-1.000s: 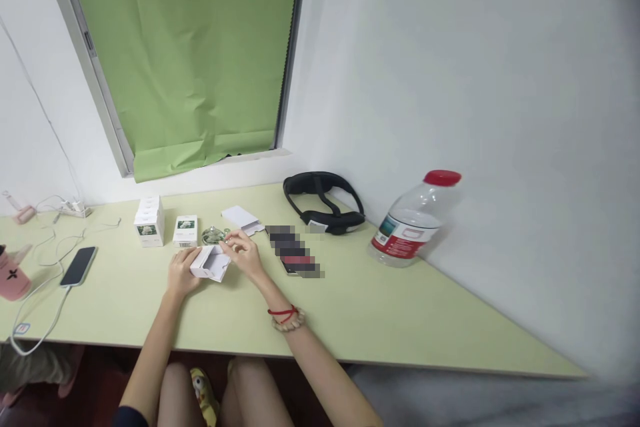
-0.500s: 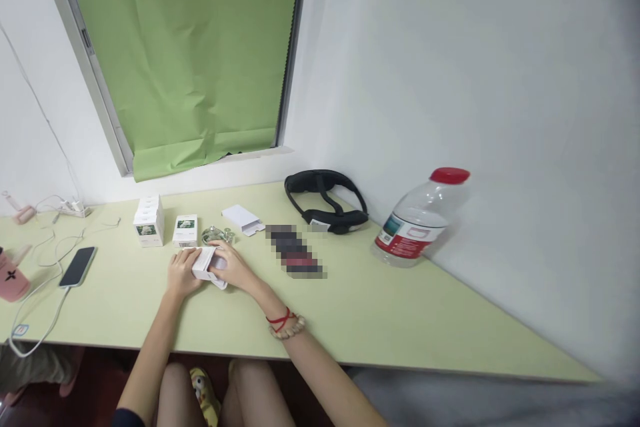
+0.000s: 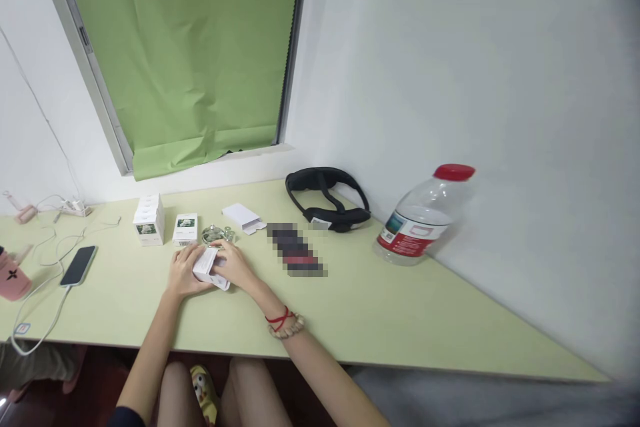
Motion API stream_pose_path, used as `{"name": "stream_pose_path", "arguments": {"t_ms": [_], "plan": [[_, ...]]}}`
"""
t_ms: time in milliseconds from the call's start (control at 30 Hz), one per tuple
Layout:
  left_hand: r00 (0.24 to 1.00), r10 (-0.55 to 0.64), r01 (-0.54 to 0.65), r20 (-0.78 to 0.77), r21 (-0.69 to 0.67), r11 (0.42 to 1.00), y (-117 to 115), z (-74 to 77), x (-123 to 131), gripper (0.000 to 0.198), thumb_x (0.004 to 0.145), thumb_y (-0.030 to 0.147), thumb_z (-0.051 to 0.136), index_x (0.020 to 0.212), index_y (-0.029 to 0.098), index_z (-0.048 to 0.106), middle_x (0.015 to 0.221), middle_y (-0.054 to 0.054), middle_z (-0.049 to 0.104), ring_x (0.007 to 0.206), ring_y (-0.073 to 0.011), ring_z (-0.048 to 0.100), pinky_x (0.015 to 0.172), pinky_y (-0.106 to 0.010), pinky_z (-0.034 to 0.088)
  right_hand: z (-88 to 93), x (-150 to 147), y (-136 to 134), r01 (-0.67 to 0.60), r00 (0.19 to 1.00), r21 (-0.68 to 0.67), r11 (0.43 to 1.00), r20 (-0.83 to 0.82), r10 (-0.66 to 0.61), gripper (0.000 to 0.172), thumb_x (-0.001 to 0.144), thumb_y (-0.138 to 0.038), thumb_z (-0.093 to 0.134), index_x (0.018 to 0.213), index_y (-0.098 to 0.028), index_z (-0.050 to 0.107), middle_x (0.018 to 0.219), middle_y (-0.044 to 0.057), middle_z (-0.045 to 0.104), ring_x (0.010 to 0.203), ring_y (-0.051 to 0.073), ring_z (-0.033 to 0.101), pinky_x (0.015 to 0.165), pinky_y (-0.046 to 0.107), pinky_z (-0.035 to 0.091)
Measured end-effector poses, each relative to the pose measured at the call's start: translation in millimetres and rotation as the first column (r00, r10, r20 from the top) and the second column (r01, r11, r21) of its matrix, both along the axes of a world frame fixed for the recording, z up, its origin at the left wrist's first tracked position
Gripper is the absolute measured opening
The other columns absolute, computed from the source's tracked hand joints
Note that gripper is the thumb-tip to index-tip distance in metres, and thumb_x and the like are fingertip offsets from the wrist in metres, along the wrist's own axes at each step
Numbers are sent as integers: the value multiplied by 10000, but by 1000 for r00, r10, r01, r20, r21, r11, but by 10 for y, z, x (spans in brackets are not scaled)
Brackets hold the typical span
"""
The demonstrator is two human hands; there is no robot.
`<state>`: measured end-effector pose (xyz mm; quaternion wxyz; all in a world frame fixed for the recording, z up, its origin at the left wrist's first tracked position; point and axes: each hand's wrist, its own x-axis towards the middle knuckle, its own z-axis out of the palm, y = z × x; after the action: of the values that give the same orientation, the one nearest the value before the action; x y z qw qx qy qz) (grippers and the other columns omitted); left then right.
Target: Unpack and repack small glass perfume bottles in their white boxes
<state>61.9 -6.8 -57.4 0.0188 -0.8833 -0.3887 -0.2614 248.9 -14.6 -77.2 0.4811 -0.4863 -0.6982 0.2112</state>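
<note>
On the far left of the table (image 3: 400, 320) is a pink cup (image 3: 14, 278), then a phone (image 3: 79, 267) with a white cord in it. Next comes a row of boxes (image 3: 149, 223). The left hand (image 3: 183, 273) is curled around the left side of a white box (image 3: 204, 265) and has hold of it. A flower box (image 3: 185, 229) sits just behind that hand.

The white box is near the front of the table, between both hands, and its open end faces right. It looks like thin card, so it is probably light, a bit stiff and easy to squash. Its sides seem best to hold, softly, near the corners.

The right hand (image 3: 231, 268) is bent, with its fingers at the open end. I can't tell if it pinches anything. Farther right are an empty-looking carton (image 3: 243, 217), a black headband (image 3: 335, 217) and a big bottle (image 3: 413, 237).
</note>
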Motion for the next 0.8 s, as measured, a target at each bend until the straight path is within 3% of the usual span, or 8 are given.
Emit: {"name": "stream_pose_path", "arguments": {"t_ms": [167,300,367,600,800], "plan": [[1000,-12,12,-3,-59,998,-30,31,22,1012,575,680,784,1420,207,491,1468,-132,476,1357,-291,451,1114,-400,326,-123,2,61,-27,1000,32,999,-9,28,186,725,-75,643,838,-166,759,1192,129,622,1131,264,568,1019,423,436],[999,41,-42,-17,-70,997,-56,37,67,730,780,559,660,1415,237,499,1487,-88,464,1378,-254,434,1107,-402,327,-167,-11,97,-77,994,2,997,-72,77,182,702,-44,619,768,-157,746,1201,134,621,1136,254,573,1038,420,435],[997,73,-74,-17,-56,996,-64,32,87,657,819,518,612,1408,244,509,1495,-70,456,1382,-248,431,1101,-413,329,-158,-27,97,-98,991,-28,995,-98,95,171,683,-36,615,712,-158,730,1219,129,616,1142,248,573,1049,419,428],[991,86,-93,-102,-58,994,-59,-4,103,945,618,673,730,1420,229,504,1488,-83,460,1395,-347,393,1111,-491,298,-106,-68,64,-90,993,-67,994,-82,84,112,606,-70,683,673,-152,720,1187,130,622,1122,260,572,1018,425,448],[990,127,-128,-60,-10,992,-65,8,140,861,634,670,721,1337,196,573,1394,-117,556,1347,-333,451,1085,-476,323,-100,-49,89,-96,995,-81,992,-21,94,164,606,-49,695,724,-151,745,1191,127,623,1136,262,569,1043,433,427]]}}
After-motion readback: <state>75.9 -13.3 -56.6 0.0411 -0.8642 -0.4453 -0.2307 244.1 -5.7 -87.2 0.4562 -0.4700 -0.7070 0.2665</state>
